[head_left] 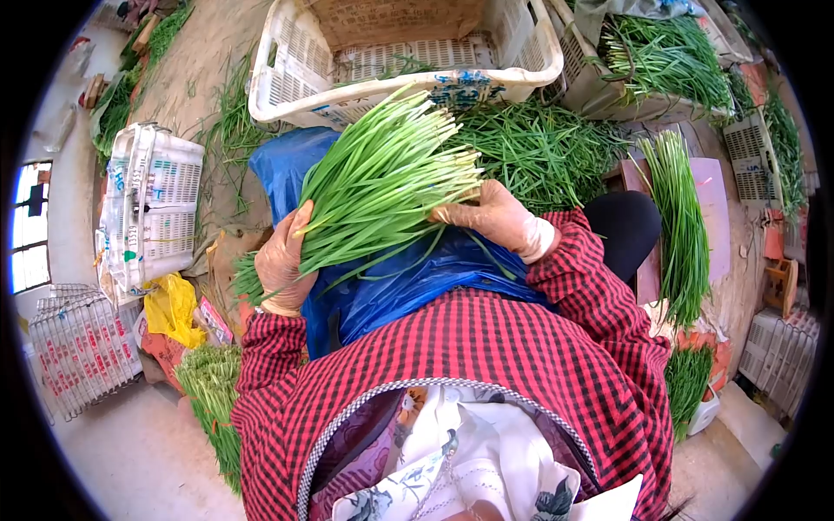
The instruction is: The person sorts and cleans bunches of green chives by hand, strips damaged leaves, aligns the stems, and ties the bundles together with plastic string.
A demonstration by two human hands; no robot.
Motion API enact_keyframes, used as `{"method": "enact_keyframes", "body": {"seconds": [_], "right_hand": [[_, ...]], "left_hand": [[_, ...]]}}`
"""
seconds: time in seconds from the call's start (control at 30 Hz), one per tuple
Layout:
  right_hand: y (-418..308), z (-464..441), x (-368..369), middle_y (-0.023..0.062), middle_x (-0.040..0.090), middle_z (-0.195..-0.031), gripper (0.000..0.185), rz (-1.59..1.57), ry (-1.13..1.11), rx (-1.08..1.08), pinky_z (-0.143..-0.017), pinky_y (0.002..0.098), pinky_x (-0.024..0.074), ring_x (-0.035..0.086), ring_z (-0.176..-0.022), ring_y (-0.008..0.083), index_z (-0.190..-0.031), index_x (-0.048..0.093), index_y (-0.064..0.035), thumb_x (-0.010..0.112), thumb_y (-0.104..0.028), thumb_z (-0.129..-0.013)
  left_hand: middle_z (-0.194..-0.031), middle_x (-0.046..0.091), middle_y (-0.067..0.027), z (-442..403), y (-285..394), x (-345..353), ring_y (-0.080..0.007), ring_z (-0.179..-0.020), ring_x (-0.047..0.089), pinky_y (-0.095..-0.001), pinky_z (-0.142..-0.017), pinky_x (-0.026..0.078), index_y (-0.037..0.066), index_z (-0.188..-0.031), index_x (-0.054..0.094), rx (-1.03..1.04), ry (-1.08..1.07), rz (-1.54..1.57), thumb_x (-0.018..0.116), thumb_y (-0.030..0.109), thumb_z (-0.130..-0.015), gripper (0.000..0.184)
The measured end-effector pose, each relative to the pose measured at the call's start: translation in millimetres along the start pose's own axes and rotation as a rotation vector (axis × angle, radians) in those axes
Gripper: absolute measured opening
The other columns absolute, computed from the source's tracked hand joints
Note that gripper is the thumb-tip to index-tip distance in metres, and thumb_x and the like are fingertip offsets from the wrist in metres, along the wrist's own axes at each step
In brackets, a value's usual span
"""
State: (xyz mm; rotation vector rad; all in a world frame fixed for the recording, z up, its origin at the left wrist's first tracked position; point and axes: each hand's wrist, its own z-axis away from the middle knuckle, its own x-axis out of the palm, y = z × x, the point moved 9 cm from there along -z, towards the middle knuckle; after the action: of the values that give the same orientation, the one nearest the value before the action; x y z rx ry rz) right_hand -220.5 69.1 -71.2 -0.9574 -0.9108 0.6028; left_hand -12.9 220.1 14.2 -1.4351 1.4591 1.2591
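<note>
A large bunch of garlic chives (373,182) lies above my lap, with its pale stem ends fanned toward the upper right. My left hand (285,260), in a thin see-through glove, is wrapped around the leafy lower-left part, thumb on top. On the other side, my right hand (499,221), gloved the same way, pinches stalks at the bunch's right edge; its fingertips are partly hidden among them. A blue plastic sheet (382,304) covers my lap beneath the bunch.
Ahead stands a white plastic crate (400,91) with cardboard inside. Loose chives (547,156) are heaped before it. On my right, a neat chive bundle (676,226) rests on a pinkish board (712,217). Stacked crates (155,208) and a yellow bag (172,308) are at left.
</note>
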Motion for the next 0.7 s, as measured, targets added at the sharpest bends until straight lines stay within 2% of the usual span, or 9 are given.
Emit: {"method": "enact_keyframes", "body": {"seconds": [0.07,0.13,0.2,0.27,0.33,0.47,0.53,0.67,0.7], "right_hand": [[-2,9,4,0.0064,0.071,-0.114,0.028,0.033,-0.006,0.038,-0.094,0.0281,0.0497,0.064,-0.103,0.0137,-0.116,0.069,0.001,0.072,-0.012,-0.092],[-15,16,-3,0.0062,0.07,-0.114,0.025,0.056,0.093,-0.11,-0.093,0.0271,0.0498,0.063,-0.103,0.0128,-0.115,0.069,0.0016,0.07,-0.009,-0.092],[-7,16,-7,0.0054,0.069,-0.115,0.027,0.012,0.101,-0.03,-0.093,0.026,0.0499,0.062,-0.104,0.0118,-0.118,0.067,0.0008,0.07,-0.007,-0.092],[-22,18,-8,0.0046,0.069,-0.113,0.032,0.016,0.121,-0.212,-0.091,0.0257,0.0503,0.062,-0.103,0.0108,-0.123,0.064,-0.0002,0.07,-0.008,-0.092],[-22,22,-4,0.0046,0.068,-0.115,0.032,-0.057,0.11,-0.104,-0.091,0.0265,0.0501,0.062,-0.103,0.0112,-0.123,0.064,-0.0011,0.07,-0.008,-0.092],[-36,37,-2,0.0069,0.064,-0.122,0.019,-0.117,0.06,-0.189,-0.096,0.0287,0.0456,0.06,-0.107,0.0141,-0.109,0.071,-0.0009,0.072,-0.01,-0.092],[-53,53,-22,0.0098,0.066,-0.118,0.016,0.592,0.193,-0.286,-0.099,0.0304,0.0444,0.06,-0.108,0.0174,-0.102,0.072,-0.0004,0.072,-0.011,-0.09],[-68,82,-84,0.0096,0.068,-0.11,0.009,0.252,0.35,-0.226,-0.085,0.0287,0.0513,0.063,-0.095,0.0146,-0.095,0.071,0.0,0.066,-0.006,-0.092],[-67,86,-113,0.0096,0.068,-0.11,0.009,0.34,0.406,-0.235,-0.086,0.0289,0.0513,0.063,-0.097,0.0145,-0.097,0.07,0.0012,0.065,-0.005,-0.092]], "left_hand": [[-0.119,0.067,-0.0118,-3,-2,1,-0.0316,-0.094,0.069,-0.0376,-0.074,0.056,0.019,-0.141,0.052,0.006,0.022,0.029,0.072,0.012,-0.077,0.067],[-0.119,0.067,-0.0115,-5,-2,1,-0.0314,-0.094,0.069,-0.0374,-0.074,0.056,0.019,-0.14,0.052,0.009,0.042,0.061,0.072,0.012,-0.078,0.066],[-0.119,0.067,-0.011,-6,-1,1,-0.0308,-0.094,0.069,-0.0366,-0.073,0.056,0.018,-0.14,0.053,0.023,0.04,0.069,0.072,0.012,-0.077,0.066],[-0.118,0.067,-0.011,-6,0,2,-0.0306,-0.093,0.069,-0.0363,-0.073,0.056,0.018,-0.139,0.053,0.014,0.044,0.057,0.072,0.011,-0.077,0.066],[-0.118,0.067,-0.011,-6,-1,3,-0.0305,-0.093,0.07,-0.036,-0.072,0.056,0.018,-0.139,0.053,0.006,0.048,0.043,0.073,0.011,-0.077,0.065],[-0.117,0.068,-0.0106,-7,-2,-2,-0.0303,-0.092,0.07,-0.0359,-0.072,0.056,0.018,-0.139,0.054,0.028,0.082,0.072,0.073,0.011,-0.076,0.066],[-0.117,0.068,-0.0104,-6,-3,-2,-0.0302,-0.091,0.07,-0.036,-0.072,0.056,0.018,-0.14,0.054,0.027,0.078,0.071,0.073,0.011,-0.076,0.067],[-0.117,0.068,-0.0104,-3,-7,-4,-0.0302,-0.091,0.07,-0.036,-0.072,0.056,0.018,-0.139,0.054,0.011,0.088,0.058,0.074,0.01,-0.075,0.067],[-0.117,0.068,-0.0104,-3,-9,-4,-0.0302,-0.091,0.07,-0.0361,-0.072,0.056,0.018,-0.139,0.055,0.004,0.084,0.055,0.074,0.01,-0.075,0.067]]}}
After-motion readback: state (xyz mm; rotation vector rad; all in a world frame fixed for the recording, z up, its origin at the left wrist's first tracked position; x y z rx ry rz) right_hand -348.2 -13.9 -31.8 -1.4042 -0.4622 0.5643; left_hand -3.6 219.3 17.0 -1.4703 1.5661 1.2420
